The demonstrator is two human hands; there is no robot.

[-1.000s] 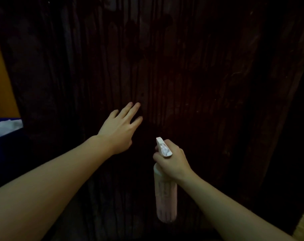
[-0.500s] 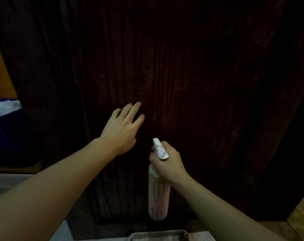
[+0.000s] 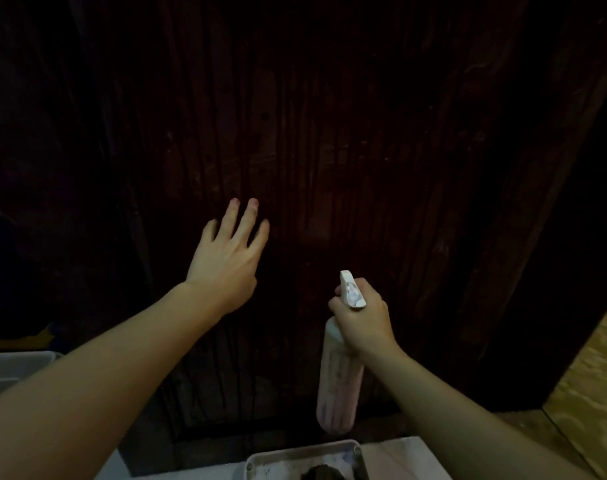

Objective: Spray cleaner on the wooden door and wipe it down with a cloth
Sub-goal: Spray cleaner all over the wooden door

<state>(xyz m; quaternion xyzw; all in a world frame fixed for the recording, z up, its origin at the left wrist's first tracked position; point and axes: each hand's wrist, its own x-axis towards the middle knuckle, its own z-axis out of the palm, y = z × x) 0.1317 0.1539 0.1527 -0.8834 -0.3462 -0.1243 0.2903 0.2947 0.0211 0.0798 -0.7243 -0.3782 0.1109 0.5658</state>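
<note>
My left hand (image 3: 226, 261) is flat with straight fingers against the dark door (image 3: 330, 150), and my right hand (image 3: 362, 315) squeezes the neck of the bottle (image 3: 338, 382) near the door.

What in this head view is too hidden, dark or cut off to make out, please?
- Left hand: whether its palm touches the door or holds a cloth; its back faces the camera.
- Spray bottle: the trigger, covered by the right hand.
- Tray: a dark lump inside, cut off by the bottom edge.
- Door: any wetness, lost in the dim light.
</note>
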